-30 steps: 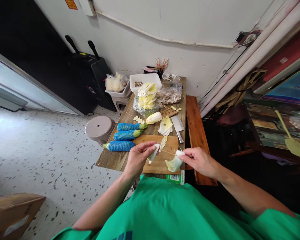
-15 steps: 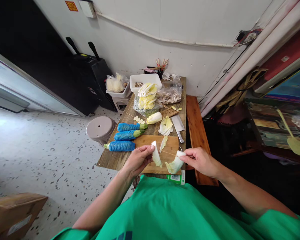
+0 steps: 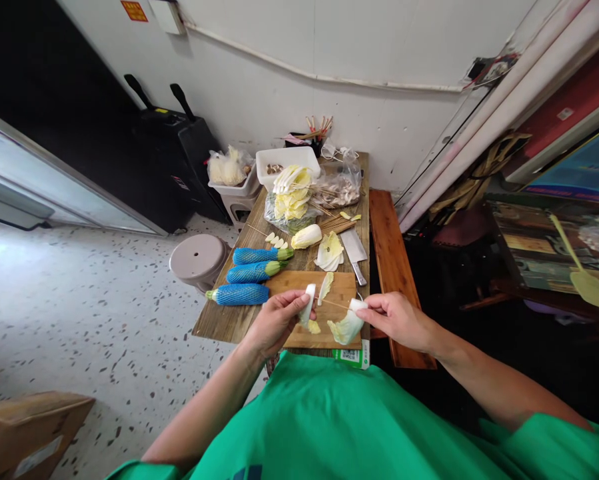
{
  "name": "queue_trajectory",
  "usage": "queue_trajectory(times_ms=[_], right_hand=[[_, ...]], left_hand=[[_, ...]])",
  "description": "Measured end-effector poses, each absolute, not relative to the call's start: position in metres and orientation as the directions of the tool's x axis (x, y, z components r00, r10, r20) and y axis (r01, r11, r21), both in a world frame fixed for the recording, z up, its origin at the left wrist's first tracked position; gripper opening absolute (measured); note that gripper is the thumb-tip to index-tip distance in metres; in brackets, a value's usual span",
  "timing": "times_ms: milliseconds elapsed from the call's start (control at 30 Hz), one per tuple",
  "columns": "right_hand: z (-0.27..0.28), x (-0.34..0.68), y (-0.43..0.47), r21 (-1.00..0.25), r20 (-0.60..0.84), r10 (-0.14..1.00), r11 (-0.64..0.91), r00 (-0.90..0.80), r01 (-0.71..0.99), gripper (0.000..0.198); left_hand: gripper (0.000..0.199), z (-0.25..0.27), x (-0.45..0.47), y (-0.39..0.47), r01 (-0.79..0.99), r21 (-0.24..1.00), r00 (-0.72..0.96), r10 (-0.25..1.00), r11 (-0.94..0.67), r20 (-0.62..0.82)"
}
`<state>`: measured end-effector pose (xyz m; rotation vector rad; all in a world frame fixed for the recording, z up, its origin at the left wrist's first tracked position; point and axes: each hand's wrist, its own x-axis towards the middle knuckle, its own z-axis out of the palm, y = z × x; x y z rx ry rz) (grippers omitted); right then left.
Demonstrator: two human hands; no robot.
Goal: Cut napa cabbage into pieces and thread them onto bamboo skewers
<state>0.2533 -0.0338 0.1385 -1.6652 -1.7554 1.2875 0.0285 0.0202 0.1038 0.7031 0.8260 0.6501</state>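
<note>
Since the earlier head view, the pale cabbage strip (image 3: 308, 303) has turned more edge-on above the brown wooden cutting board (image 3: 345, 283). Holding the thin wooden skewer (image 3: 335, 305) steady seems wise: the left hand (image 3: 278, 320) pinches the strip; the right hand (image 3: 398, 321), apart, clamps the skewered, curled white-green leaf (image 3: 346, 328).
</note>
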Motion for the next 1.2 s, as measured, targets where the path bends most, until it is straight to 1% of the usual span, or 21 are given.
queue_trajectory(times_ms=[100,333,567,767,1000,1100,1200], right_hand=[[0.139,0.252,-0.033,-0.808,-0.312,0.928,-0.145,-0.206,0.571,0.038],[0.139,0.249,-0.029,-0.793,-0.321,0.924,-0.142,-0.209,0.592,0.037],[0.135,0.247,-0.026,-0.789,-0.325,0.916,-0.125,-0.236,0.602,0.038],[0.135,0.242,-0.027,-0.794,-0.337,0.911,-0.139,-0.237,0.591,0.038],[0.134,0.240,-0.032,-0.799,-0.351,0.908,-0.162,-0.230,0.579,0.037],[0.131,0.241,-0.035,-0.804,-0.367,0.903,-0.186,-0.225,0.565,0.038],[0.127,0.241,-0.038,-0.816,-0.377,0.900,-0.211,-0.217,0.539,0.039]], left_hand=[[0.022,0.105,0.028,0.021,-0.215,0.781,0.522,0.745,0.586,-0.415],[0.020,0.106,0.024,0.023,-0.204,0.771,0.516,0.735,0.604,-0.440],[0.021,0.103,0.019,0.025,-0.176,0.803,0.487,0.759,0.570,-0.432],[0.020,0.104,0.017,0.024,-0.175,0.804,0.479,0.762,0.569,-0.435],[0.019,0.103,0.016,0.020,-0.082,0.889,0.432,0.820,0.451,-0.376],[0.020,0.103,0.016,0.019,-0.028,0.901,0.443,0.813,0.433,-0.377],[0.021,0.102,0.017,0.018,-0.009,0.901,0.465,0.799,0.434,-0.380]])
